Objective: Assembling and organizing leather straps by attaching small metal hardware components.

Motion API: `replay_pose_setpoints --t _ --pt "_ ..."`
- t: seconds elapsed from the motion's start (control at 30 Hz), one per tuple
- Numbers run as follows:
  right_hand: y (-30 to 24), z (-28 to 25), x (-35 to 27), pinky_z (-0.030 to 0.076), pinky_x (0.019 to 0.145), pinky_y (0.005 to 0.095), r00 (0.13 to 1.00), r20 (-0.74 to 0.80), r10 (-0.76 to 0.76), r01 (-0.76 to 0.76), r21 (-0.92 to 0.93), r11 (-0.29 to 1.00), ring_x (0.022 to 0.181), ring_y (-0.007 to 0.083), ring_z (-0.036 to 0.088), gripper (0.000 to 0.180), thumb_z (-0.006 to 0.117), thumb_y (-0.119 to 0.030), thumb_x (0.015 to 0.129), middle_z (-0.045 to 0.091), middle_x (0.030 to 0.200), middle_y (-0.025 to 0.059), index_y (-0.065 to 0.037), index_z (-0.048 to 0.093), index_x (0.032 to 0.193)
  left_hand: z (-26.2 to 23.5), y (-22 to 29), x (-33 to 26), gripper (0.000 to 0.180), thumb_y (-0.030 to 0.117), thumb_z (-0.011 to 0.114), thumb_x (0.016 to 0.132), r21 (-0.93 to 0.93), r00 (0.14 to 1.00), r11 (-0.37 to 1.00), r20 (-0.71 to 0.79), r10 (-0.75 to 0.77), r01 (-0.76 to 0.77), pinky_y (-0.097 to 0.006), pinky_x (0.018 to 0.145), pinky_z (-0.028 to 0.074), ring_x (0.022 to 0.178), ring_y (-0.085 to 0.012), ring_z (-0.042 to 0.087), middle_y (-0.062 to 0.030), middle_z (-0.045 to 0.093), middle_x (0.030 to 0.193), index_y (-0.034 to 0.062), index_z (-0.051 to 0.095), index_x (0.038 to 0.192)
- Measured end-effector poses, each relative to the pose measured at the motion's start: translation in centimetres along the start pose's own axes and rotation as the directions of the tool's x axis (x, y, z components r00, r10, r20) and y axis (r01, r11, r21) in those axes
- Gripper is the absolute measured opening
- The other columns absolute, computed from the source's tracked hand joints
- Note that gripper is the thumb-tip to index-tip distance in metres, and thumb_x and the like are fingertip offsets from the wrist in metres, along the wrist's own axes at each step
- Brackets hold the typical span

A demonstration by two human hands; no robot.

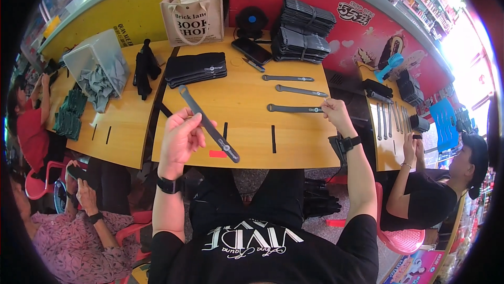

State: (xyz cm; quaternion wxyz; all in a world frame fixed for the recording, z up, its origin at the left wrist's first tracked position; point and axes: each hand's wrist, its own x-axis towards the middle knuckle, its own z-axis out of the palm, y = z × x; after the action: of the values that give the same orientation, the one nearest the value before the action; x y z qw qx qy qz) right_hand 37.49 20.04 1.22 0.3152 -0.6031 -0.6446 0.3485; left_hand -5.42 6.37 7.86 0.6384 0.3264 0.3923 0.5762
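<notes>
The left hand (181, 136) pinched a grey strap (208, 124) aloft; its loose end might have swung and slipped free. The right hand (336, 115) gripped the end of another strap (295, 109) lying on the table (247, 142), and a tug could have dragged it crooked.

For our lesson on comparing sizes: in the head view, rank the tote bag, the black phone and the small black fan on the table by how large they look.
1. Tote bag, clearly the largest.
2. and 3. Black phone and small black fan look about alike in extent, so no firm order; both sit at the table's far edge, where the fisheye bends shapes.

Matt grey strap (209, 124), rubbery-looking; smooth wood tabletop (247, 126); cloth tote bag (192, 13).
</notes>
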Motion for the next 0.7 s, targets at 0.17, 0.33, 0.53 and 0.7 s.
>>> replay_pose_setpoints --t 0.17,0.33,0.53,0.7 --pt "1.8 0.5 1.5 0.046 0.057 0.0366 0.995 -0.102 -0.011 -0.030 -0.393 0.919 0.065 0.0265 0.063 0.013 0.064 -0.015 0.081 0.063 0.069 0.0144 -0.003 0.066 0.083 1.2 -2.4 0.5 0.007 0.011 0.056 0.093 -0.074 0.998 0.996 0.022 -0.056 0.058 -0.016 0.040 0.041 0.052 -0.0109 0.062 -0.0161 0.068 0.087 0.0038 0.057 0.092" --pt "0.5 1.0 1.5 0.048 0.064 0.0412 0.983 -0.185 0.021 -0.108 -0.471 0.875 0.076 0.0361 0.064 0.016 0.064 -0.020 0.081 0.064 0.078 0.0180 -0.005 0.067 0.086 2.2 -4.8 1.3 0.005 0.009 0.063 0.089 -0.127 0.998 0.990 -0.010 -0.066 0.065 -0.019 0.052 0.045 0.062 -0.0110 0.063 -0.0023 0.064 0.075 0.0042 0.061 0.090" --pt "0.0 1.5 1.9 0.049 0.068 0.0436 0.960 -0.269 0.079 -0.203 -0.474 0.857 0.082 0.0370 0.064 0.016 0.065 -0.021 0.081 0.065 0.083 0.0190 -0.006 0.067 0.088 4.6 -5.8 1.3 0.005 0.009 0.066 0.087 -0.227 0.992 0.966 0.044 -0.118 0.124 -0.020 0.051 0.045 0.062 -0.0127 0.064 -0.0042 0.066 0.079 0.0054 0.063 0.088" --pt "0.7 1.4 2.1 0.049 0.068 0.0439 0.953 -0.292 0.079 -0.210 -0.452 0.867 0.083 0.0369 0.064 0.018 0.064 -0.022 0.083 0.066 0.085 0.0186 -0.005 0.067 0.088 6.5 -6.5 1.2 0.004 0.008 0.066 0.087 -0.227 0.982 0.956 0.089 -0.169 0.186 -0.021 0.050 0.046 0.063 -0.0148 0.065 -0.0064 0.068 0.081 0.0052 0.064 0.088"
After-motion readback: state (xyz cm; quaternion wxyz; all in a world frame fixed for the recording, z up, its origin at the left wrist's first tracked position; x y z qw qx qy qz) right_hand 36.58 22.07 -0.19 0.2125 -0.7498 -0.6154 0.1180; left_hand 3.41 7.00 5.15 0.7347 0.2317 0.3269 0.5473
